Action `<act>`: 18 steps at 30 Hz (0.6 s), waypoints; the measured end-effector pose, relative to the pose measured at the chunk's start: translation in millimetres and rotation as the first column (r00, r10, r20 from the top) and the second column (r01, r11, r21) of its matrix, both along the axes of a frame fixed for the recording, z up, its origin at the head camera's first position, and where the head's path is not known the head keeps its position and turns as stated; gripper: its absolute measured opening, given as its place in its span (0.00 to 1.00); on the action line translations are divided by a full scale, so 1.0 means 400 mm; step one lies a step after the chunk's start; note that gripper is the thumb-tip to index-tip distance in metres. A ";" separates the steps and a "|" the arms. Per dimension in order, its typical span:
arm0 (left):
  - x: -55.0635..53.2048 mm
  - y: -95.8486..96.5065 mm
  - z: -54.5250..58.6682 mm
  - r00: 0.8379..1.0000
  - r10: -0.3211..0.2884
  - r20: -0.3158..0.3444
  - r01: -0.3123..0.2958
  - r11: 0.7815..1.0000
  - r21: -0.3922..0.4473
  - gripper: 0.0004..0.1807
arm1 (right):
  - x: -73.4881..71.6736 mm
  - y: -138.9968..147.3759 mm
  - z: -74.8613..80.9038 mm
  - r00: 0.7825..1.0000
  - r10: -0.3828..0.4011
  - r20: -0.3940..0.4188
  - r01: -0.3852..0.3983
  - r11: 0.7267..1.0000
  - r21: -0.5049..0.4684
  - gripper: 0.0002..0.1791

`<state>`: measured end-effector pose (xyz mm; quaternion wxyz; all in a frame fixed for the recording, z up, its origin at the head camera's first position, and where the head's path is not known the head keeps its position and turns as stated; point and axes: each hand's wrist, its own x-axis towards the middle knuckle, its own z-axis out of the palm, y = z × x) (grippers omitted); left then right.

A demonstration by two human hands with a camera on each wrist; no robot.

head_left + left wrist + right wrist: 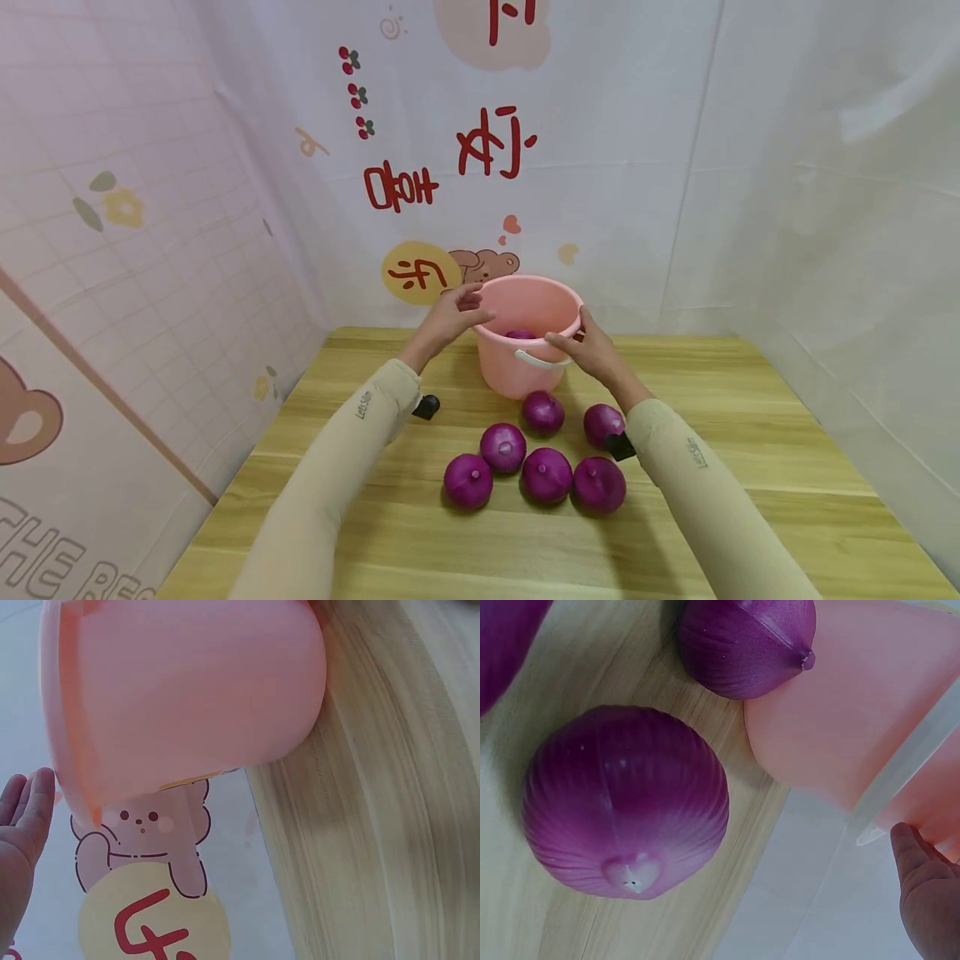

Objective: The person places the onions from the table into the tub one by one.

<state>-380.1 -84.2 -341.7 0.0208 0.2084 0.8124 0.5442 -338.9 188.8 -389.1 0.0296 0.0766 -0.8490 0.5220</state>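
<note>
A pink bucket (pixel 510 367) with a white handle (pixel 540 360) stands upright at the back of the table. Inside it shows part of a purple onion (pixel 521 334). My left hand (pixel 450 317) is at the bucket's left rim, fingers extended; in the left wrist view its fingertips (pixel 43 780) are right at the rim. On the other side, my right hand (pixel 594 346) lies along the right rim, its thumb stretched over the near edge and the fingers spread round the outside. The right wrist view shows that thumb (pixel 909 851) close to the handle, its other fingers mostly hidden.
Several purple onions lie in front of the bucket, one (pixel 543 413) close to its base and another (pixel 603 427) near my right sleeve. More sit nearer, such as the leftmost onion (pixel 468 482). A printed cloth wall (pixel 630 208) stands behind the wooden table (pixel 712 400).
</note>
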 end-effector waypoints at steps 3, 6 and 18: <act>0.009 -0.018 0.000 1.000 -0.017 0.000 0.017 1.000 0.007 0.38 | 0.000 -0.002 0.002 1.000 -0.003 -0.005 0.003 1.000 -0.002 0.55; 0.018 -0.037 -0.007 1.000 -0.023 0.003 0.023 1.000 0.009 0.37 | 0.001 -0.004 0.002 1.000 0.000 -0.008 0.000 1.000 0.001 0.56; 0.043 -0.107 -0.050 0.990 -0.096 0.102 0.094 0.995 0.020 0.36 | 0.001 -0.006 0.002 1.000 -0.002 -0.020 0.002 1.000 0.009 0.56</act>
